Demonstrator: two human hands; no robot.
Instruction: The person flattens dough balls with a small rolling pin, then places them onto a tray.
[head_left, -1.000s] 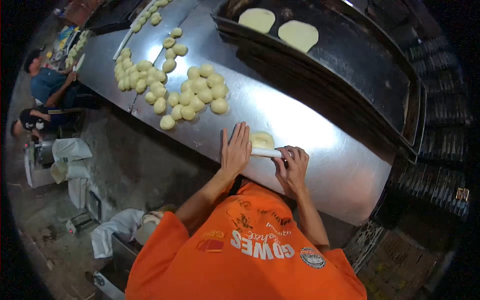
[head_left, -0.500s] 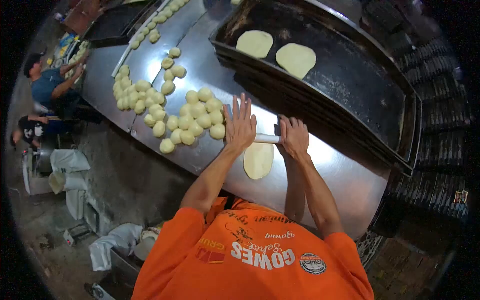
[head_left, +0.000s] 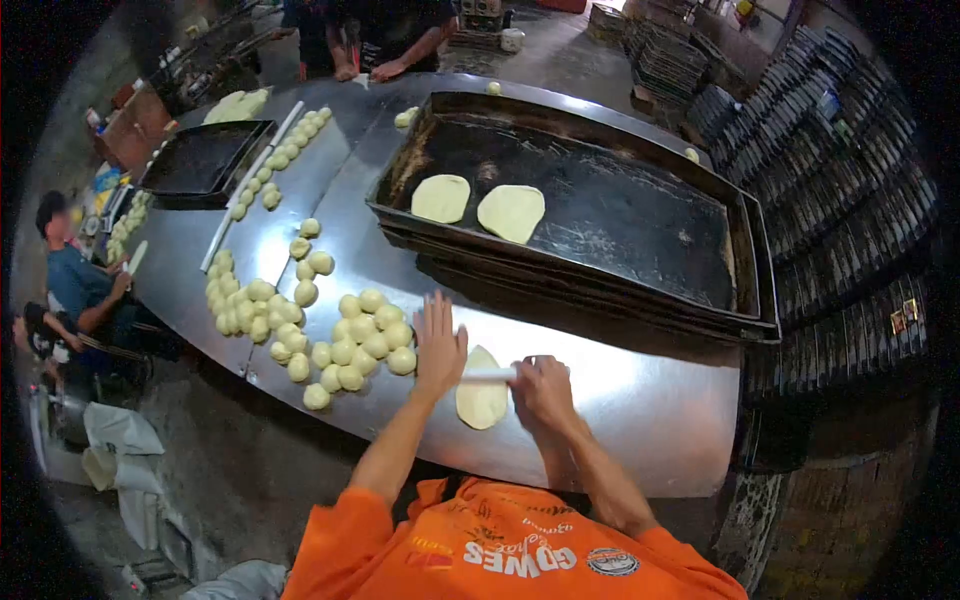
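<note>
A white rolling pin (head_left: 488, 375) lies across a flat oval of dough (head_left: 482, 405), which shows on both sides of it. My right hand (head_left: 545, 388) is wrapped round the pin's right end. At the other end, my left hand (head_left: 438, 350) is stretched out flat with fingers extended, its palm side hidden. Close to the left of that hand sits a cluster of round dough balls (head_left: 362, 340) on the metal table (head_left: 640, 420).
Beyond my hands stands a stack of black baking trays (head_left: 620, 262); two flat dough rounds (head_left: 511, 212) lie in the top one. More dough balls (head_left: 255, 310) spread leftward. A co-worker (head_left: 75, 270) is at the left, and another person's hands (head_left: 388, 70) work at the far edge.
The view has tilted up, showing more of the far table. The rolling pin now crosses the dough nearer its middle, with dough visible beyond it. My right hand still grips its end.
</note>
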